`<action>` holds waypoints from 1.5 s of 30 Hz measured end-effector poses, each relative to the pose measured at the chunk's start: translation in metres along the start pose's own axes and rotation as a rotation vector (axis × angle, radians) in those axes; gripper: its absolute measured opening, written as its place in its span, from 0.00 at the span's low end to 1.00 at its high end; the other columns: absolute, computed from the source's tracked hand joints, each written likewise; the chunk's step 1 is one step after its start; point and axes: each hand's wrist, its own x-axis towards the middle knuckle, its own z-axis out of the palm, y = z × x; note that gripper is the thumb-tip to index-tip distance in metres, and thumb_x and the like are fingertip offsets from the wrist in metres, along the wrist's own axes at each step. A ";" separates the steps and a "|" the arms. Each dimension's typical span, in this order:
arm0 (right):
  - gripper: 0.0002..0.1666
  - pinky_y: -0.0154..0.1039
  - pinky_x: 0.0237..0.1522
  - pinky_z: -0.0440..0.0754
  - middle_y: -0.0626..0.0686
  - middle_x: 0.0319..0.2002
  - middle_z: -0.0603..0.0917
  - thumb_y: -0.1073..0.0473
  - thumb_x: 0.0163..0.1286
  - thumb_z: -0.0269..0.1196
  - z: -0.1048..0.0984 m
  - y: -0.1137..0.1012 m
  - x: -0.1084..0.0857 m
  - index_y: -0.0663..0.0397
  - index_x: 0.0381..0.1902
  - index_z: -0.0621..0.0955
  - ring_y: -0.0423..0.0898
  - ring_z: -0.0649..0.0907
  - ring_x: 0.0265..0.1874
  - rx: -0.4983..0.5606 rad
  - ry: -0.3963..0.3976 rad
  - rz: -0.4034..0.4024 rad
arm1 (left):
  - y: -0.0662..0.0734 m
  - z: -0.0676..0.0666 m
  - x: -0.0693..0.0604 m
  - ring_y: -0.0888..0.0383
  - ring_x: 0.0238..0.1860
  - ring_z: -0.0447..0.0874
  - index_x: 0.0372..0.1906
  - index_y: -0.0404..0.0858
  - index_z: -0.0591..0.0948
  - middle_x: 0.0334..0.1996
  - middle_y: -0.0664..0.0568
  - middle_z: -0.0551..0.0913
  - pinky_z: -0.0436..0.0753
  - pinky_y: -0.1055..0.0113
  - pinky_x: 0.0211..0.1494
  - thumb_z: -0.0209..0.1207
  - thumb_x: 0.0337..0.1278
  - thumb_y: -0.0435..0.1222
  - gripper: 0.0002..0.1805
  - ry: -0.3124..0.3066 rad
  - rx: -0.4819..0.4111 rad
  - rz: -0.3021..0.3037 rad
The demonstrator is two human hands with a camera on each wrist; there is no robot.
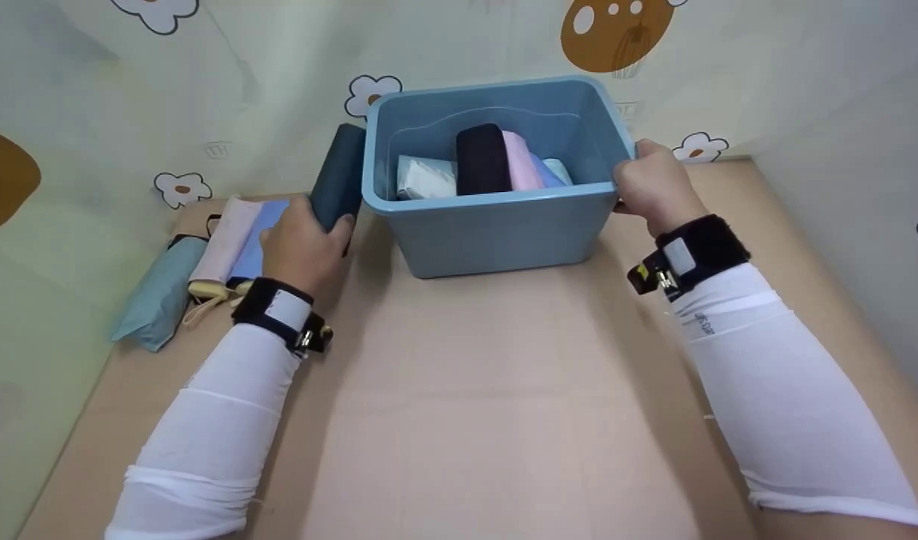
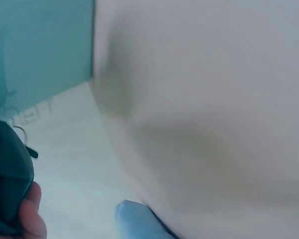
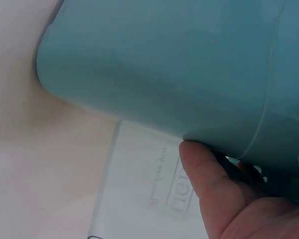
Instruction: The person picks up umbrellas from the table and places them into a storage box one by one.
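Note:
My left hand (image 1: 303, 247) grips a dark teal folded umbrella (image 1: 340, 176), held tilted beside the left wall of a blue plastic bin (image 1: 496, 232). In the left wrist view, the umbrella's end (image 2: 10, 174) shows a thin loop. My right hand (image 1: 658, 184) grips the bin's right end below the rim, with the thumb against the outer wall (image 3: 139, 64) in the right wrist view. Inside the bin lie a black rolled item (image 1: 483, 159), a pink one (image 1: 522, 161), a blue one beside it and a pale packet (image 1: 427, 177); their lower parts are hidden.
Left of my left hand, a light teal folded umbrella (image 1: 159, 296), a pink one (image 1: 225, 244) and a blue one (image 1: 255, 244) lie side by side on the beige tabletop (image 1: 474, 390). Patterned wall covering (image 1: 279, 75) stands behind the bin and along both sides.

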 end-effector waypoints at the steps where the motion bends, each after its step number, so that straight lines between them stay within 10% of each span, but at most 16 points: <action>1: 0.38 0.59 0.70 0.77 0.64 0.80 0.62 0.65 0.71 0.41 0.000 0.000 0.000 0.66 0.79 0.60 0.61 0.69 0.76 0.001 -0.002 0.001 | 0.002 -0.001 -0.001 0.39 0.60 0.79 0.70 0.30 0.69 0.63 0.35 0.81 0.66 0.40 0.69 0.55 0.73 0.56 0.38 0.010 -0.019 -0.007; 7: 0.38 0.59 0.71 0.76 0.63 0.81 0.61 0.64 0.73 0.41 -0.001 -0.001 0.000 0.64 0.81 0.58 0.61 0.69 0.77 -0.006 -0.011 0.012 | 0.004 -0.009 -0.007 0.42 0.54 0.81 0.69 0.30 0.68 0.59 0.36 0.80 0.81 0.45 0.59 0.54 0.73 0.56 0.37 0.053 -0.148 -0.050; 21: 0.38 0.58 0.72 0.76 0.62 0.82 0.61 0.64 0.74 0.41 -0.003 -0.001 0.001 0.62 0.82 0.57 0.61 0.68 0.78 -0.003 -0.015 0.025 | 0.031 -0.027 -0.018 0.46 0.51 0.82 0.69 0.32 0.67 0.56 0.38 0.80 0.79 0.54 0.49 0.53 0.74 0.58 0.36 0.186 -0.298 0.035; 45: 0.36 0.59 0.71 0.76 0.63 0.81 0.62 0.65 0.73 0.42 -0.002 0.000 0.001 0.65 0.79 0.60 0.61 0.68 0.77 0.007 -0.013 0.012 | 0.095 -0.019 -0.024 0.48 0.52 0.81 0.72 0.35 0.71 0.59 0.42 0.83 0.80 0.50 0.58 0.60 0.71 0.53 0.35 0.109 -0.147 0.264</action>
